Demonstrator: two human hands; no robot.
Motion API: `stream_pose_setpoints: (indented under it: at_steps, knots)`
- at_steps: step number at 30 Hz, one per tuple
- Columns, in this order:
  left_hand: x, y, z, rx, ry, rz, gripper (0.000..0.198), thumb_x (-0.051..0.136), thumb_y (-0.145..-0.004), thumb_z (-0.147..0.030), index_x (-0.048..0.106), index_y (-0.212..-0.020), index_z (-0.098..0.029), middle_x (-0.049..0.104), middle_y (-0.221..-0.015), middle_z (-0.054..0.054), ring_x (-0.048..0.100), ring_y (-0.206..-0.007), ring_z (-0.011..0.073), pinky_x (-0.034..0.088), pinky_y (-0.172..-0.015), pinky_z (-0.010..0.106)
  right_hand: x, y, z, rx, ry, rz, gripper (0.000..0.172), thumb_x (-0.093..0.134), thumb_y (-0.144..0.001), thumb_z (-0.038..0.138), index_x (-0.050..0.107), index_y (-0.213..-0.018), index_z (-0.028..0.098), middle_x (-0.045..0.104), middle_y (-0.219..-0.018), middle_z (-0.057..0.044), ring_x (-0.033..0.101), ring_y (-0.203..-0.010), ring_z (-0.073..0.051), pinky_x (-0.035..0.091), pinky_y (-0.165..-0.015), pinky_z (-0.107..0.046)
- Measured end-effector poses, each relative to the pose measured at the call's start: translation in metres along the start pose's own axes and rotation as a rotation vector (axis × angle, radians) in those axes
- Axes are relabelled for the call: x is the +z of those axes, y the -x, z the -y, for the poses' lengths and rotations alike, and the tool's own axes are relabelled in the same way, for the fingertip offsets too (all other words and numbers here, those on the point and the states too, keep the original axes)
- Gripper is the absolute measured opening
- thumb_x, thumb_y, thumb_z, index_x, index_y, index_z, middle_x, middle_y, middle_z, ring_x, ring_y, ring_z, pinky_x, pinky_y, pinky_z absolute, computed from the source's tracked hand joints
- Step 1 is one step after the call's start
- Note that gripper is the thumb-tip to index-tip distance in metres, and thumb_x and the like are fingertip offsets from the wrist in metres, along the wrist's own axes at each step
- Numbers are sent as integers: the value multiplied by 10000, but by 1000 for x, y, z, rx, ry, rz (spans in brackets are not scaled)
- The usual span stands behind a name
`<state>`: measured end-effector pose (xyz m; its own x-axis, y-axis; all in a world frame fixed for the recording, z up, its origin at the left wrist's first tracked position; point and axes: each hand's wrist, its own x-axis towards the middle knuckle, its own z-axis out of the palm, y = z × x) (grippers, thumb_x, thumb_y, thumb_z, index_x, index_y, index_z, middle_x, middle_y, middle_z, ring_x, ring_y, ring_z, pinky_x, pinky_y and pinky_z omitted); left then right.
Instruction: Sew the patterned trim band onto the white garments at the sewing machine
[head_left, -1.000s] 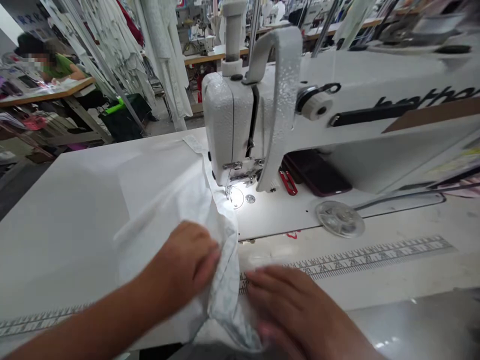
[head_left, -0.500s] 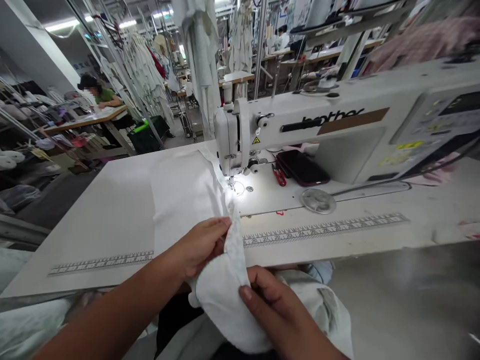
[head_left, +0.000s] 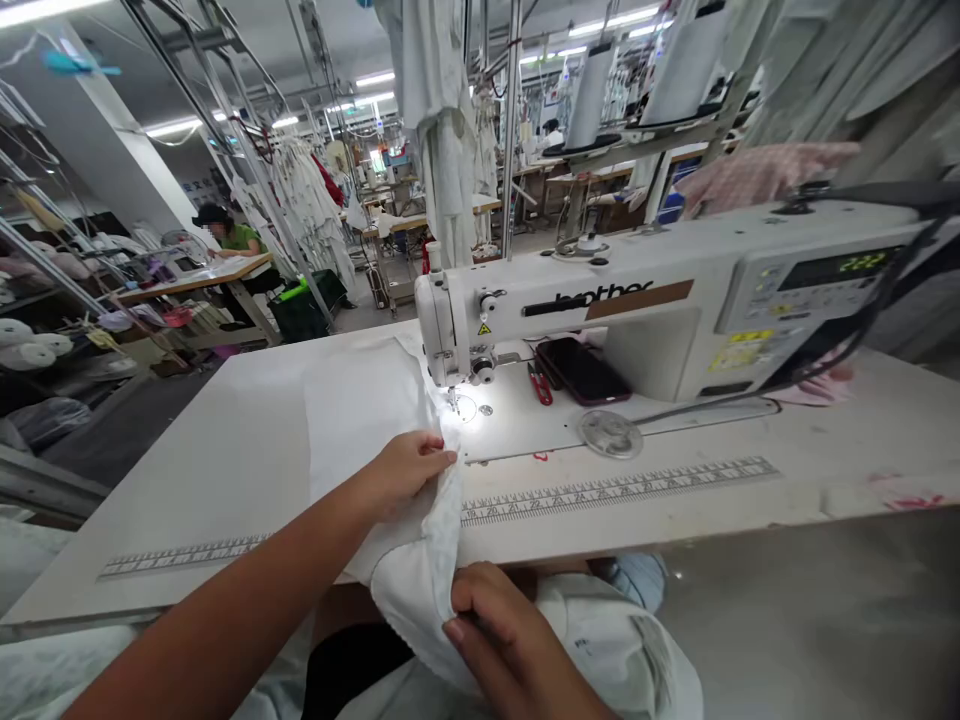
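A white cloth point(head_left: 360, 420) lies flat on the table and runs up to the presser foot point(head_left: 452, 400) of a white Brother sewing machine point(head_left: 585, 310). My left hand point(head_left: 405, 475) pinches its folded edge just in front of the needle area. My right hand point(head_left: 502, 640) grips the lower fold of the same cloth point(head_left: 416, 580) past the table's front edge. That fold hangs between my hands. Where the cloth passes under the foot is too small to make out.
Red thread snips point(head_left: 540, 383) and a dark phone point(head_left: 581, 370) lie behind the needle plate. A clear disc point(head_left: 610, 434) and a measuring scale point(head_left: 615, 490) are on the white tabletop point(head_left: 825, 450). More white cloth point(head_left: 615, 650) bunches below the edge. A co-worker point(head_left: 232, 235) sits at a far table.
The view has tilted up and back, so the machine looks smaller. My hands have lifted the cloth's folded edge off the table toward me, and both now pinch it instead of pressing it flat.
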<state>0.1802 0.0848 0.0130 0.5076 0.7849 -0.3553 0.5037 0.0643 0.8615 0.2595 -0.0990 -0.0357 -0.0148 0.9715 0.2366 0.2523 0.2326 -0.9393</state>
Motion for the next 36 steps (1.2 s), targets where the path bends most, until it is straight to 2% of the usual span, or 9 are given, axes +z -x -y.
stream_pose_setpoints:
  at_steps: [6, 12, 16, 21, 23, 26, 29, 32, 36]
  knots:
    - [3, -10, -9, 39, -16, -28, 353, 704, -724, -364, 636, -1002, -157, 574, -791, -2, 502, -691, 133, 375, -646, 246, 1, -9, -13, -107, 65, 30, 93, 438, -893, 192, 428, -804, 217, 526, -811, -24, 508, -772, -163, 411, -687, -259]
    - [7, -36, -12, 72, 74, -82, 96, 631, -763, -266, 587, -771, -181, 554, -745, -8, 510, -685, 128, 394, -631, 224, -1, -10, -16, 33, 135, 109, 62, 481, -845, 167, 451, -823, 217, 530, -810, -8, 494, -722, -145, 388, -651, -240]
    - [20, -18, -11, -35, 202, 71, 192, 471, -873, -335, 532, -785, -176, 528, -653, -16, 495, -537, 101, 405, -549, 224, -2, -12, -19, 66, 117, 122, 67, 487, -824, 172, 443, -795, 213, 541, -772, -3, 504, -698, -144, 386, -633, -238]
    - [21, 29, -1, -166, 327, 411, 253, 721, -711, -364, 600, -759, -147, 526, -578, -34, 488, -508, 89, 414, -566, 226, -9, -9, -14, 108, 95, 182, 76, 470, -836, 185, 488, -765, 207, 603, -777, -14, 553, -703, -152, 412, -645, -241]
    - [13, 43, 7, -177, 352, 465, 295, 770, -678, -382, 611, -738, -141, 532, -594, -37, 485, -538, 82, 405, -580, 213, -20, -5, -6, 133, 134, 208, 117, 460, -870, 197, 547, -794, 212, 627, -809, -13, 573, -730, -157, 422, -670, -245]
    - [0, 56, 21, -153, 348, 327, 387, 755, -706, -462, 552, -642, -139, 461, -534, -57, 397, -477, 59, 318, -490, 197, -40, -2, 8, 176, 175, 116, 188, 454, -926, 280, 594, -814, 227, 629, -806, -10, 578, -743, -163, 431, -687, -262]
    - [-3, 66, 31, -89, 487, 219, 383, 768, -706, -443, 531, -666, -144, 498, -580, -46, 429, -507, 63, 325, -503, 195, -51, -9, 17, 231, 33, -49, 226, 474, -932, 397, 617, -867, 233, 620, -781, -9, 578, -720, -162, 455, -678, -273]
    - [1, 76, 33, -56, 553, 190, 356, 804, -673, -380, 543, -718, -143, 560, -655, -26, 477, -558, 72, 358, -541, 198, -46, -24, 20, 312, -231, -132, 322, 536, -882, 507, 630, -1014, 229, 635, -891, -32, 602, -764, -173, 498, -678, -286]
    - [6, 86, 26, -12, 466, 131, 307, 784, -685, -328, 563, -797, -146, 572, -704, -19, 495, -619, 83, 374, -584, 199, -25, -41, 15, 402, -514, -94, 412, 613, -822, 570, 633, -1016, 207, 623, -903, -26, 605, -796, -169, 514, -707, -294]
